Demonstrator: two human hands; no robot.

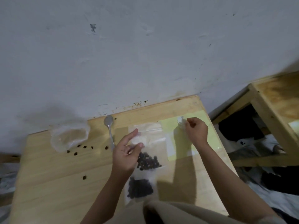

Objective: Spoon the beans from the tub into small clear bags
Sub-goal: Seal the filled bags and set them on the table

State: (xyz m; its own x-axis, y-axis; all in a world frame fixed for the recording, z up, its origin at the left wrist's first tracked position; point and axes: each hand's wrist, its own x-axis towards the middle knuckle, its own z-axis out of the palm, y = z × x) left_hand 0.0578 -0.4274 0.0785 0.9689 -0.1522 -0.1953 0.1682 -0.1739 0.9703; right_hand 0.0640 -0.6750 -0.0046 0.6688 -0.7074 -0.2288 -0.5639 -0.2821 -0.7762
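Two small clear plastic bags lie on the pale wooden table (48, 183), each holding a dark clump of beans. The upper bean bag (149, 160) sits at the table's middle, its empty top reaching back under the left hand; the lower bean bag (140, 188) lies just nearer the person, close to the front edge, touching or overlapping the first. A crumpled clear plastic tub (69, 137) rests at the far left against the wall, and whether any beans are inside cannot be told. Several loose dark beans (79, 149) are scattered just in front of it, and one more lies alone toward the front left. A metal spoon (109, 130) lies bowl-up toward the wall, between the tub and the bags.

The left hand (127, 152) hovers over the upper bag's top with fingers spread and relaxed, gripping nothing. The right hand (196, 130) is curled, pinching a thin empty clear bag (181, 122) above a pale yellow sheet (212, 139) at the table's right. The table's front left is bare wood. Beyond the right edge stands a wooden frame (265, 110).
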